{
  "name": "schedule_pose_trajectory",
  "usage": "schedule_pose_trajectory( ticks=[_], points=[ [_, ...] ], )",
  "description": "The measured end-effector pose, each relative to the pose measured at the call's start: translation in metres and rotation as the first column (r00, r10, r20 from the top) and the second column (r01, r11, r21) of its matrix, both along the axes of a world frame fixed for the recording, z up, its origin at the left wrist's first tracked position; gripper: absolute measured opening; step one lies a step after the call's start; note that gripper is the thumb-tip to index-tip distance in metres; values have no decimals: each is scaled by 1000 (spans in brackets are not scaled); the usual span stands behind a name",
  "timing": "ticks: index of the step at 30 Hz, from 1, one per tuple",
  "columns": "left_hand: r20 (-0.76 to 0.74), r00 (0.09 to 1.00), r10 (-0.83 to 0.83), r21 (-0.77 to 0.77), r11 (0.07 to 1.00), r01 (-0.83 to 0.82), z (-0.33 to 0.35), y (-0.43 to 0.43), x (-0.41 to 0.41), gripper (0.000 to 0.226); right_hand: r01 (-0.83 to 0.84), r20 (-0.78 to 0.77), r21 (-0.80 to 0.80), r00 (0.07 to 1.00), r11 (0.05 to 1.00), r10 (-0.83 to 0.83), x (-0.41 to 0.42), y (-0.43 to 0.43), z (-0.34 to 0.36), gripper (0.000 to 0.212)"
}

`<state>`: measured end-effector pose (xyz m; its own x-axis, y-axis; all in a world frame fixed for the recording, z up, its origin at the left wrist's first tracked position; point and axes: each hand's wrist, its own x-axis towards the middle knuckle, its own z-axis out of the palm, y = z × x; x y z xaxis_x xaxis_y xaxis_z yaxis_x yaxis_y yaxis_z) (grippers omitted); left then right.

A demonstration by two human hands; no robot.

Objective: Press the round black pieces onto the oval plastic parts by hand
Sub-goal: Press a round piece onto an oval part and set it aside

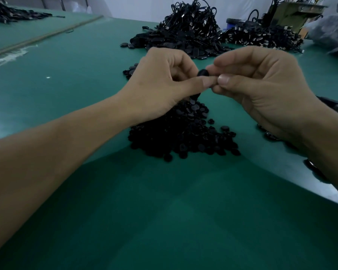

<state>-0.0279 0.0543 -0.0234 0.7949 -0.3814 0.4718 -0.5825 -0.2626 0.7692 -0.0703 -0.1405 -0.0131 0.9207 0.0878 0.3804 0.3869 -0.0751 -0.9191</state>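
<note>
My left hand and my right hand meet above the green table, thumbs tip to tip. Between them they pinch a small black piece; only its rounded top shows, and I cannot tell whether it is an oval part, a round piece, or both together. More black pieces hang out below my left palm near the pile. Directly under the hands lies a heap of round black pieces.
A big mound of black cabled parts rises at the back, with a second spread to its right. Loose oval parts lie left of my hands. More black parts sit at the right edge. The table's front edge curves near me.
</note>
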Motion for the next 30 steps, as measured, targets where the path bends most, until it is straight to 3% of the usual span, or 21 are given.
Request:
schedule_pose_trajectory(
  ticks=[2,3,5,7,10,18,21,25,30],
  points=[
    [-21,999,39,-13,999,-39,-1,2,3,15,63,28,-89,998,994,-61,-1,-1,0,21],
    [-28,998,60,-16,998,-61,-1,3,5,21,140,62,-209,990,968,-130,-1,-3,0,19],
    [-29,996,83,-41,996,-84,-2,5,6,24,260,139,-507,966,821,-220,-1,-8,-2,13],
    [-40,995,94,-84,992,-97,-1,5,5,9,243,118,-687,967,685,-225,0,-12,-3,6],
    [-51,991,126,-123,984,-132,0,4,5,7,138,29,-781,982,609,-184,0,-12,-3,9],
    [-92,978,189,-149,968,-202,1,4,10,9,51,-51,-819,986,572,-161,2,-9,-3,10],
    [-138,974,182,-175,963,-205,2,3,8,11,104,10,-825,986,556,-168,2,-8,-5,10],
    [-285,956,68,-298,942,-156,1,2,6,11,196,68,-612,978,766,-196,-2,-5,-1,15],
    [-340,940,-17,-348,931,-109,-1,2,6,10,263,168,-424,963,867,-211,-8,2,6,8]
  ],
)
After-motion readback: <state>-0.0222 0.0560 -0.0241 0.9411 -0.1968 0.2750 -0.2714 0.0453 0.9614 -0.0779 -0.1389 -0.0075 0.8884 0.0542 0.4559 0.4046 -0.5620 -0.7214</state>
